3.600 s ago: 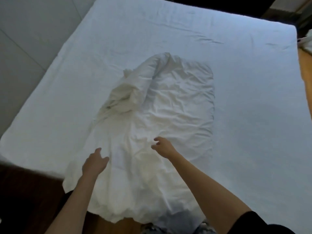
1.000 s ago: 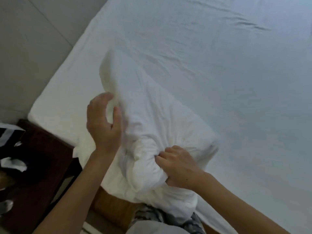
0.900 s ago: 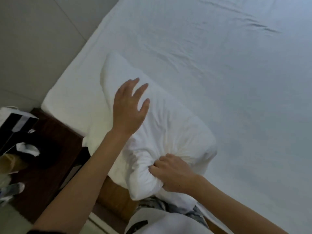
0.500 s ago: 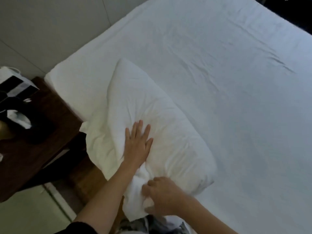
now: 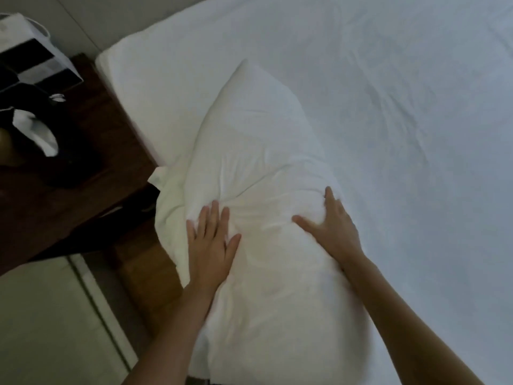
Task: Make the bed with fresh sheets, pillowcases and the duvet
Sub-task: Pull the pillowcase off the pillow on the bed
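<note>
- Right hand (image 5: 333,232) has let go of the bunched case end — both hands now flat, fingers spread.
- Left hand (image 5: 212,240) presses beside it.
- Pillow (image 5: 258,162) lies cased at the bed's (image 5: 402,134) near edge — likely ready for placing.

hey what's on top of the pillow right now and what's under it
On the pillow: the left hand and right hand, both flat. Under it: the white sheet; its near left edge overhangs the bed. The sheet directly beneath is covered.

- On my feed, the left hand (image 5: 211,243) and right hand (image 5: 333,227) are bare: no gloves, rings or watch.
- Both forearms, entering from 6 o'clock, are bare and sleeveless.
</note>
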A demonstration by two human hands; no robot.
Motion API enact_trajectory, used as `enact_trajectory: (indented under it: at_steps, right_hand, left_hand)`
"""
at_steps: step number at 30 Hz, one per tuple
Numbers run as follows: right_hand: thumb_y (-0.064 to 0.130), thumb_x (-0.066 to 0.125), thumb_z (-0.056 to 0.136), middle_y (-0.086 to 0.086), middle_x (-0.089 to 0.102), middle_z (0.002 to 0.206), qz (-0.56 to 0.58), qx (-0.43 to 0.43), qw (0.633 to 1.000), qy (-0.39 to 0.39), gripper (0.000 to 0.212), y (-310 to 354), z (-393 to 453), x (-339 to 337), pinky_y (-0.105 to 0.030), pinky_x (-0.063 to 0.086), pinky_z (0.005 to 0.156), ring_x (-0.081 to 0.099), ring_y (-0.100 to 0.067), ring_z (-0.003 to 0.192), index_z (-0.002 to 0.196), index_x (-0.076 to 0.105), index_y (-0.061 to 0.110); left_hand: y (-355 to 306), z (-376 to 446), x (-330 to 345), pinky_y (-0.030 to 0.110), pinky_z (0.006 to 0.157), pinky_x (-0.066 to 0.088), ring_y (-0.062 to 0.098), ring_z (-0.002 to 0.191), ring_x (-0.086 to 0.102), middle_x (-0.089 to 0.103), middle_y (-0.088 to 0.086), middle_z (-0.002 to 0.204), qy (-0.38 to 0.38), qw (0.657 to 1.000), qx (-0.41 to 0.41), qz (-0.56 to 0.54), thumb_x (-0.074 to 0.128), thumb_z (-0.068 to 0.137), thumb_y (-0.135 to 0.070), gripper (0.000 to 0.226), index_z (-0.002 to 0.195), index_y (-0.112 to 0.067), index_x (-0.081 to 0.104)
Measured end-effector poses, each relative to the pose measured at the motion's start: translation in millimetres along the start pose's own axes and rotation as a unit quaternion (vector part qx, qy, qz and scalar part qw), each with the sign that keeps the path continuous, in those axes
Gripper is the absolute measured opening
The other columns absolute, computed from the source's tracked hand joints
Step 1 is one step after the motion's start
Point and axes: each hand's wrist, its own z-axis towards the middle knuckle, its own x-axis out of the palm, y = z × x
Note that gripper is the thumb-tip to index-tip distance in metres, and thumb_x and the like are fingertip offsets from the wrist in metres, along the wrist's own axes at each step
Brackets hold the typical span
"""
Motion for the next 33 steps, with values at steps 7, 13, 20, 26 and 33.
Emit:
enact_trajectory:
  at_steps: [7,13,20,26,33]
  right_hand:
    - [0.083,0.048,0.066,-0.02,-0.005,0.158,-0.056,-0.008,0.994,-0.098,0.118,61.9,-37.6,80.6,-0.045,0.002,0.118,-0.004,-0.032,0.146,0.151,-0.01,0.024]
    - [0.084,0.041,0.065,-0.036,0.025,0.146,-0.072,-0.019,0.981,-0.177,0.113,65.4,-11.4,151.9,-0.052,0.018,0.114,0.02,-0.042,0.14,0.145,0.018,0.007]
    - [0.072,0.049,0.065,-0.039,0.03,0.141,-0.095,-0.071,0.959,-0.256,0.102,22.3,48.3,182.4,-0.057,0.021,0.11,0.021,-0.042,0.137,0.135,0.027,0.001]
    - [0.074,0.052,0.063,-0.032,0.029,0.146,-0.064,-0.091,0.957,-0.27,0.105,32.3,49.0,181.8,-0.05,0.018,0.113,0.022,-0.038,0.138,0.141,0.024,0.008]
    - [0.068,0.059,0.048,-0.008,0.031,0.152,0.058,-0.06,0.975,-0.208,0.118,9.8,37.1,100.1,-0.041,0.026,0.113,0.03,-0.026,0.139,0.149,0.021,0.022]
  left_hand:
    - [88.7,-15.8,3.9,0.044,0.118,0.014,0.026,0.147,0.011,0.002,0.004,0.162,-0.018,0.868,-0.381,-0.318,0.051,0.066,-0.084,0.121,0.151,-0.026,-0.012]
    - [133.5,22.7,31.2,0.043,0.112,0.03,0.03,0.138,0.034,0.026,0.005,0.156,0.045,0.789,-0.422,-0.445,0.068,0.078,-0.056,0.108,0.153,-0.027,-0.004]
    - [157.9,49.0,85.9,0.029,0.107,0.03,0.013,0.127,0.04,0.037,-0.008,0.142,0.065,0.773,-0.396,-0.492,0.069,0.058,-0.067,0.117,0.151,-0.025,0.013]
    - [153.4,66.9,95.1,0.015,0.093,0.027,0.007,0.117,0.038,0.036,-0.009,0.125,0.04,0.771,-0.373,-0.514,0.061,0.093,-0.02,0.07,0.148,-0.017,0.018]
    - [146.4,52.5,61.7,0.014,0.062,0.041,-0.001,0.08,0.054,0.058,-0.011,0.097,0.104,0.725,-0.393,-0.556,0.064,0.089,-0.03,0.025,0.107,-0.026,0.046]
